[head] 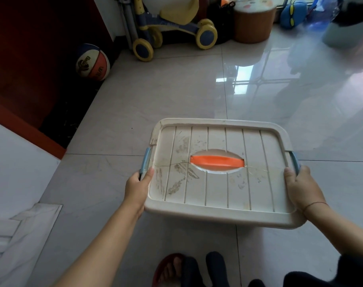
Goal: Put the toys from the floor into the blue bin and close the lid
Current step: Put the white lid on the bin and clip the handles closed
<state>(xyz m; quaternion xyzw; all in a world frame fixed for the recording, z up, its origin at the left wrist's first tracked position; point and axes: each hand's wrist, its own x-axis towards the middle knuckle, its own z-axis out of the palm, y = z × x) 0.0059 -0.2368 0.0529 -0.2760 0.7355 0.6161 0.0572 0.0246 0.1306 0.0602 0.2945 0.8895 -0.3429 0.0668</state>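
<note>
A cream ribbed lid (218, 183) with an orange handle (216, 161) in an oval recess covers the bin on the tiled floor; the bin body below is hidden. Blue side latches show at the left edge (145, 161) and the right edge (295, 160). My left hand (138, 186) grips the lid's left edge at the latch, thumb on top. My right hand (302, 186) grips the right edge at the other latch. The lid is scuffed and cracked across its middle. No loose toys lie near the bin.
A basketball (93, 62) rests against the red wall at the back left. A blue and yellow ride-on toy (172, 27), a brown round stool (254, 21) and a blue plush (293, 14) stand along the far wall. My feet (176, 270) in sandals are just below the bin.
</note>
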